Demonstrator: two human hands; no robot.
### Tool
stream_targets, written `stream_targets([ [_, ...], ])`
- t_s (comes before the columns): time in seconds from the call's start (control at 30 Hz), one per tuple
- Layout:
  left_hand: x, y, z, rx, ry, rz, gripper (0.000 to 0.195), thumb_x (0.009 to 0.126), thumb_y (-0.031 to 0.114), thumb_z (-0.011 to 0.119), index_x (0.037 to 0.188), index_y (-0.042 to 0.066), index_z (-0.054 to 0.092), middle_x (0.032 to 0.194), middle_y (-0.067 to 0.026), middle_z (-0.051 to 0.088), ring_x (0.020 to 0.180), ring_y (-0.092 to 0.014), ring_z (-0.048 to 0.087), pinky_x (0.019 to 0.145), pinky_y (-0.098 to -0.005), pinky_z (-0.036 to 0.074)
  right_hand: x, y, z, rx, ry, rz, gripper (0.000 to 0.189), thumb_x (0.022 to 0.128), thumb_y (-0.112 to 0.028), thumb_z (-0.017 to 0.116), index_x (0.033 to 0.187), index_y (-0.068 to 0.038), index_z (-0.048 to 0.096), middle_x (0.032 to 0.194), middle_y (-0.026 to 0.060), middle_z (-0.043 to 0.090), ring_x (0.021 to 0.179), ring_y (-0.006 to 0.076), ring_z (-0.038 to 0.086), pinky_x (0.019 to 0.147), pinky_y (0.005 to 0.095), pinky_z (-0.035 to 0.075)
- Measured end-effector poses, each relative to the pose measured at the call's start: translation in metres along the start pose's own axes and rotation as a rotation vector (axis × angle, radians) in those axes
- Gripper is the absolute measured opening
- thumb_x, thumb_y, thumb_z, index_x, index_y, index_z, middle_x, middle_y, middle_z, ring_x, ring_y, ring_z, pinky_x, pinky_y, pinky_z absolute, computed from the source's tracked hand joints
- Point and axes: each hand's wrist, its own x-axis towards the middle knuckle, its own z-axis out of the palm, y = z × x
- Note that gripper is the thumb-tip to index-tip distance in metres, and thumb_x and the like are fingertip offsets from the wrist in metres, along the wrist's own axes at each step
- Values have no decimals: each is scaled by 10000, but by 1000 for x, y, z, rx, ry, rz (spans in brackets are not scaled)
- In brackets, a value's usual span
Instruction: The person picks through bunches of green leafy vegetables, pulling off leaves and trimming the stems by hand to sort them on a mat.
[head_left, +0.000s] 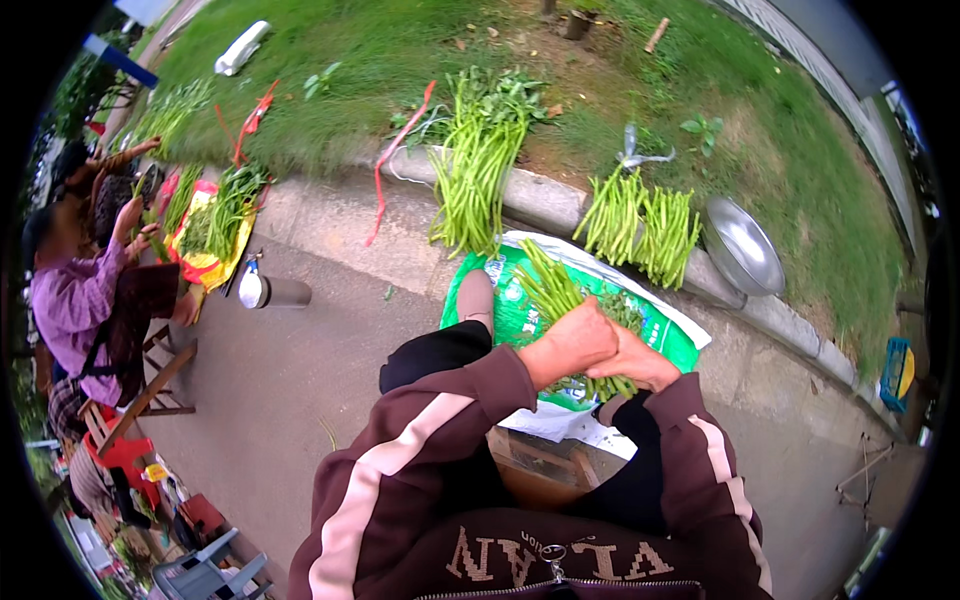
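My left hand (576, 336) is closed around a bundle of green vegetable stems (546, 283). Pressed up against it, my right hand (634, 358) grips the same bundle lower down, and the fingers hide part of the stems. The cut-looking ends stick out past both hands, toward the far side and toward me. Beneath lies a green and white woven plastic sack (504, 300) that bears writing, with loose leaf scraps (624, 309) on it. A long leafy pile of stems (480, 165) and a shorter trimmed pile (641, 221) rest across the stone kerb (540, 193).
A metal basin (744, 246) leans on the kerb at right. Red plastic strip (381, 180) and clear plastic ties (631, 150) lie nearby. A steel flask (274, 291) stands or lies on the pavement. At left a seated person (86, 322) handles stems beside a yellow sack (238, 247).
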Motion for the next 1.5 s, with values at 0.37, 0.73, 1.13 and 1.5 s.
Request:
stream_targets([
  [0.37,-2,-15,-15,108,-40,50,96,694,185,582,683,103,630,672,-35,603,756,-182,572,837,-366,370,15,31,9,378,46,229,532,722,31,626,1220,-23,447,1147,100,555,1076,197,529,877,333,448],
  [0.73,15,-50,-15,170,35,-136,245,734,210,593,954,102,602,972,-81,574,1123,-263,454,1016,-459,275,55,7,11,381,356,78,472,712,25,630,1151,3,458,1050,105,588,942,196,598,781,315,507],
  [1.13,43,-138,-11,145,317,-282,513,756,129,548,1261,160,459,1340,-99,399,1268,-300,333,1060,-481,225,128,-22,-49,307,551,12,332,687,-35,602,980,92,512,843,121,584,737,195,591,605,338,483],
  [1.5,53,-216,108,-1641,277,-1134,441,847,289,631,1141,-21,523,1050,-114,608,916,-156,601,779,-314,478,230,7,-118,311,638,-4,242,669,-61,642,851,87,583,803,130,606,701,186,592,597,313,461],
])
